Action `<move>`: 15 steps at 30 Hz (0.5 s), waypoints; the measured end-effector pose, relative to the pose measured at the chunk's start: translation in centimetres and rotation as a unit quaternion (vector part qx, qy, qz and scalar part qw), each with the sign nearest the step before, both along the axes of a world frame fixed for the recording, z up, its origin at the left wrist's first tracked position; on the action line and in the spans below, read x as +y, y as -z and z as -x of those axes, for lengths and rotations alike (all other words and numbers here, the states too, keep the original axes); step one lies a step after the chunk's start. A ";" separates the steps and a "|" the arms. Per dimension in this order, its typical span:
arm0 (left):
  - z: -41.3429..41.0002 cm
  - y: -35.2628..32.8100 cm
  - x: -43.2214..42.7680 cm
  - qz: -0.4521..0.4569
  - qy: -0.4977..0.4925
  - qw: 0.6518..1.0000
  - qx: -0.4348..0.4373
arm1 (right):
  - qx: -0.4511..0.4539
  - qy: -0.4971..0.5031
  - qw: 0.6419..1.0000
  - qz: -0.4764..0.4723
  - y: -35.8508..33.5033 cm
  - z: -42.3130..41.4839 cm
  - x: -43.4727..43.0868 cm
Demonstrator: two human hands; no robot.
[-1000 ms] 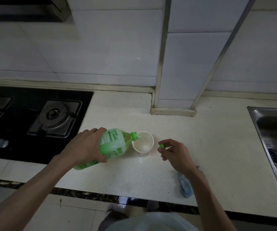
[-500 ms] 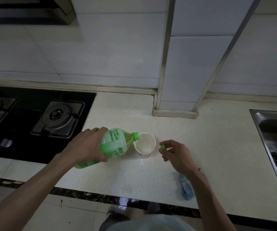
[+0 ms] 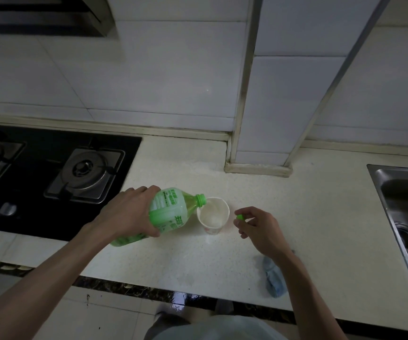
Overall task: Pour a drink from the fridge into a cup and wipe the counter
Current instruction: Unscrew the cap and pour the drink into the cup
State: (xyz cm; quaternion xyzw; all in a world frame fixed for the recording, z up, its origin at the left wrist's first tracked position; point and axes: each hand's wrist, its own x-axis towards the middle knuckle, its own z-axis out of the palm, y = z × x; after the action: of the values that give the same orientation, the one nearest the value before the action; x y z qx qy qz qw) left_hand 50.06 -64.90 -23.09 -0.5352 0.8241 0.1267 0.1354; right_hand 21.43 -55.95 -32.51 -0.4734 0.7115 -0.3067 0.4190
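Left hand [image 3: 129, 214] grips green bottle [image 3: 171, 212], tipped, neck over rim of paper cup [image 3: 213, 215] at frame centre. Right hand [image 3: 259, 230] pinches green cap [image 3: 240, 217]. Blue cloth [image 3: 274, 280] lower right on counter [image 3: 320, 217].

A home kitchen: gas hob [image 3: 51, 173], steel sink [image 3: 404, 217], tiled wall [image 3: 161, 82]

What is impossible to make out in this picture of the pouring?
Head view only:
The green plastic bottle: its lower body is covered by the left hand; the label print is too small.
The white paper cup: liquid level too dim to tell.
The small green cap: mostly hidden inside the right hand.
The blue cloth: partly behind the right forearm.
The steel sink: cut off by the right edge.
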 end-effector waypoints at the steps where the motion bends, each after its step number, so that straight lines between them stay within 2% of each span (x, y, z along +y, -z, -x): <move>1: 0.0 0.0 0.0 -0.001 -0.001 1.000 -0.002 | 0.002 -0.002 1.000 -0.002 0.0 0.0 0.0; 15: 0.0 0.1 0.2 0.004 0.003 1.000 -0.022 | -0.002 0.003 1.000 -0.016 0.6 -0.3 0.7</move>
State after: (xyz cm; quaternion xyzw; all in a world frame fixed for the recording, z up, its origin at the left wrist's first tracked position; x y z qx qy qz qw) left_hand 50.08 -64.72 -23.24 -0.5362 0.8229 0.1113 0.1513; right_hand 21.71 -55.27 -33.09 -0.4643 0.7166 -0.2977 0.4270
